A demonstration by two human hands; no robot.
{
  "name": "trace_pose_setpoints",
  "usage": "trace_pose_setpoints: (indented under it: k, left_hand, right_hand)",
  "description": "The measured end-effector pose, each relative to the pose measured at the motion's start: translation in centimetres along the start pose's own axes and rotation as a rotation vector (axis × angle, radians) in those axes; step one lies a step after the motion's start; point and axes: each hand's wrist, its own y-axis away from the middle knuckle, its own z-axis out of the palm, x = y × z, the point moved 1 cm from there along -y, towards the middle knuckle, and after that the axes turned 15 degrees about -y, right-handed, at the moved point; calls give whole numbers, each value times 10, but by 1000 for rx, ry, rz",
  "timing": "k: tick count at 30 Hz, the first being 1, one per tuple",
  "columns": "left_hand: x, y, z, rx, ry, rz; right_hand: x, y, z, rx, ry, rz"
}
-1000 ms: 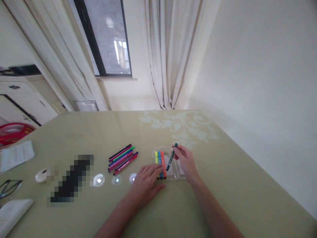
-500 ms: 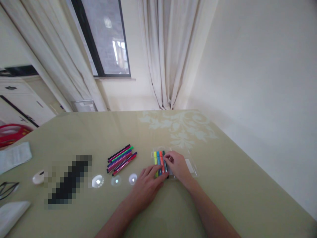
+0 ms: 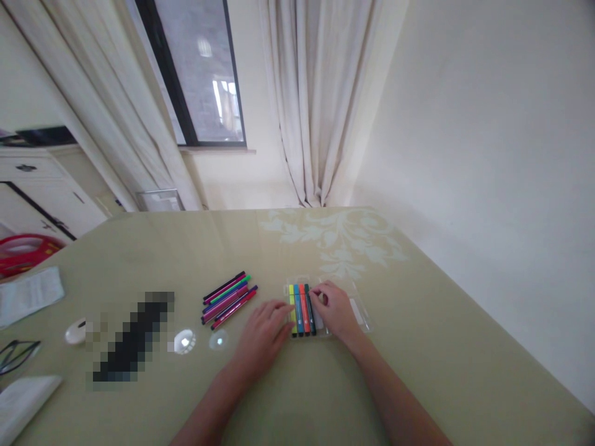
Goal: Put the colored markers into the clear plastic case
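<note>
A clear plastic case (image 3: 366, 323) lies on the table with a yellow marker (image 3: 292, 313), a blue marker (image 3: 298, 310), an orange marker (image 3: 304, 310) and a dark green or black marker (image 3: 311, 316) side by side in its left part. My left hand (image 3: 266, 328) rests at the case's left edge, fingers stretched out by the yellow marker and holding nothing. My right hand (image 3: 332, 306) is over the case, its thumb and fingers pinched together beside the dark marker's upper end. What is between those fingertips is hidden. Left of the case lies a loose pile of several coloured markers (image 3: 227, 300).
At the left of the table (image 3: 186, 402) are a blurred-out dark object (image 3: 134, 337), a white round object (image 3: 75, 332), glasses (image 3: 19, 356) and white papers or packets (image 3: 30, 294). A wall (image 3: 488, 155) runs along the right side, and curtains (image 3: 316, 111) hang beyond the far edge.
My left hand has drawn back leftwards off the markers, uncovering their lower ends. The right hand has stayed almost in place by the dark marker.
</note>
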Motion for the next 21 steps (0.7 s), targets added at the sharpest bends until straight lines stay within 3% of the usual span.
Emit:
trace_pose_setpoints:
  k: [4, 7, 11, 16, 21]
  left_hand:
    - [-42, 5, -15, 43, -338, -419]
    - [-58, 9, -19, -54, -427, -538]
    - [-54, 5, -9, -93, -230, -435]
    - [-25, -1, 2, -116, 110, -401]
    - [7, 3, 2, 84, 314, -263]
  right_hand:
    - [-4, 0, -2, 41, -38, -2]
    - [-6, 1, -3, 79, -73, -20]
    - [-7, 1, -4, 103, -106, -30]
    - [-15, 7, 7, 12, -80, -57]
    - [-30, 16, 22, -104, -280, -33]
